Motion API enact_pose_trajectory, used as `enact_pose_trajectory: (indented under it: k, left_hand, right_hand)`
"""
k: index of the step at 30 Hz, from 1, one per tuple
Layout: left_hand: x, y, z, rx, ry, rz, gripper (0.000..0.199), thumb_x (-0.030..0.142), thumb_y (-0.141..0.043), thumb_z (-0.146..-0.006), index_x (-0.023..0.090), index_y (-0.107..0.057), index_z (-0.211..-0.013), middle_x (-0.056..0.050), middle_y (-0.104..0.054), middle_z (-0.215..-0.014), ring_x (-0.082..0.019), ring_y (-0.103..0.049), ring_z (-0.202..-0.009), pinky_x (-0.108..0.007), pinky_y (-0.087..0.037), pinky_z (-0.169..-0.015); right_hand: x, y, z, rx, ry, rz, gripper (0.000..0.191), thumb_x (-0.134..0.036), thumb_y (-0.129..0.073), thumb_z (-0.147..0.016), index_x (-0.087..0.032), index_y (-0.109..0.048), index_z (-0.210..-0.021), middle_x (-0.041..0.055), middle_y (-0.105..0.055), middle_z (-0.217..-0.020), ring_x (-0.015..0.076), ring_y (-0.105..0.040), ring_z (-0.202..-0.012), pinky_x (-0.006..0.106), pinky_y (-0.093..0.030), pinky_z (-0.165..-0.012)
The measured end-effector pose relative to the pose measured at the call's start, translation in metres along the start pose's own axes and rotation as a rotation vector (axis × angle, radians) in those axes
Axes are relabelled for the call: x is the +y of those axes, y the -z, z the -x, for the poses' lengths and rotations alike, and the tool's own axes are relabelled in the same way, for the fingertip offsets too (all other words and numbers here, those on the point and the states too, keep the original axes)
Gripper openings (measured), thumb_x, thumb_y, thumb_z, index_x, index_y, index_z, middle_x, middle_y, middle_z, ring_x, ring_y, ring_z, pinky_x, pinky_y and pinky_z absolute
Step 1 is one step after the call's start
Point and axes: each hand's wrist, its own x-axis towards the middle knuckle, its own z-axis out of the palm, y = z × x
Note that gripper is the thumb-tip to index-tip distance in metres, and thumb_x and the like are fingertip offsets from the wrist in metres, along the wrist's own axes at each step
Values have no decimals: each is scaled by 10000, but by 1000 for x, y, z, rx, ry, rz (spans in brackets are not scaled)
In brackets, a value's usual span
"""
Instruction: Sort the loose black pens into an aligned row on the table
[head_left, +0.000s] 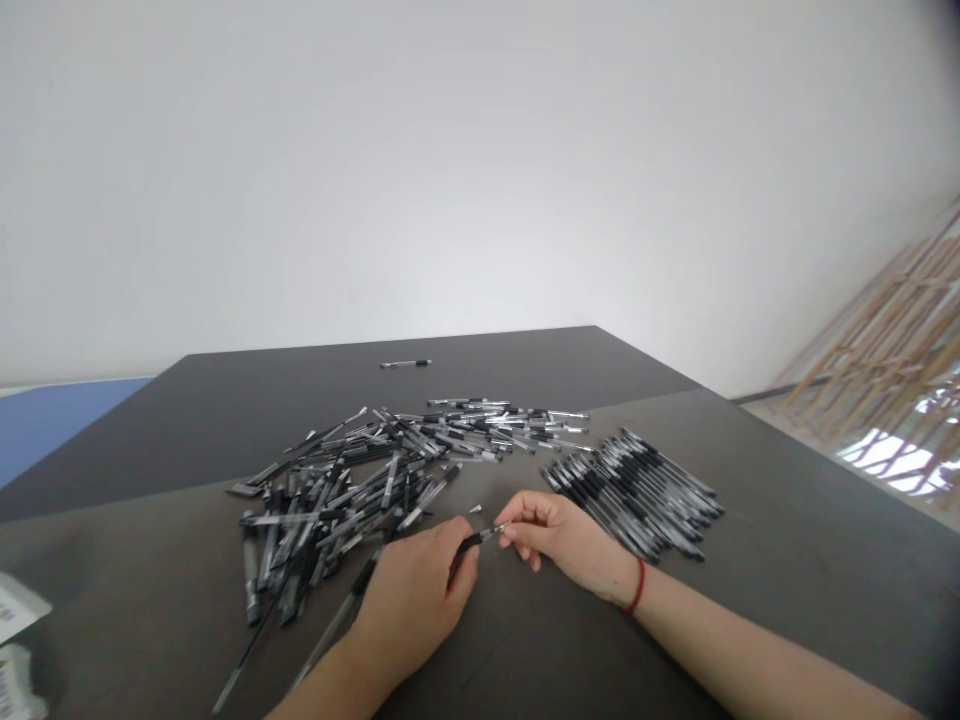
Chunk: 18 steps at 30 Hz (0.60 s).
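Note:
My left hand (420,590) is closed around a black-gripped pen (471,542), whose narrow tip end points right. At that end, my right hand (551,535) pinches the tip between thumb and fingertips; the fingers hide part of it. Just beyond the two hands lies a small silver cone-shaped pen tip (475,509). A loose heap of clear pens with black grips (352,500) spreads left of and behind my left hand. To the right of my right hand, several pens lie side by side in a neat row (637,490).
The dark table (787,560) reaches back to a white wall (480,170). One single pen (405,364) lies far back on it. White packaging with printing (16,608) is at the left edge. Wooden slats (885,320) stand off to the right.

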Motion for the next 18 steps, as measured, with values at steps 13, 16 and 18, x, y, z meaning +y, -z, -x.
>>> enact_pose_trajectory:
  k: [13, 16, 18]
  left_hand:
    - [0, -1, 0, 9, 9, 5, 158, 247, -393, -895, 221, -538, -838, 8, -642, -755, -150, -595, -685, -250, -361, -614]
    - [1, -1, 0, -6, 7, -1, 162, 251, -393, -897, 219, -546, -854, -2, -654, -784, -152, -602, -702, -254, -369, -622]
    - [1, -1, 1, -11, 2, -4, 171, 255, -386, -903, 219, -549, -870, -7, -656, -797, -156, -607, -724, -259, -376, -637]
  right_hand:
    - [0, 0, 0, 33, 21, -5, 213, -351, -614, -743, -159, -589, -832, 4, -646, -729, 61, -472, -487, 194, -404, -455]
    - [3, -3, 1, 3, 46, 59, 201, -352, -591, -772, -169, -597, -854, 4, -642, -746, 70, -488, -506, 201, -408, -466]
    - [4, -4, 3, 24, 62, 146, 175, -337, -576, -790, -177, -611, -852, -7, -619, -708, 78, -488, -511, 203, -403, -470]
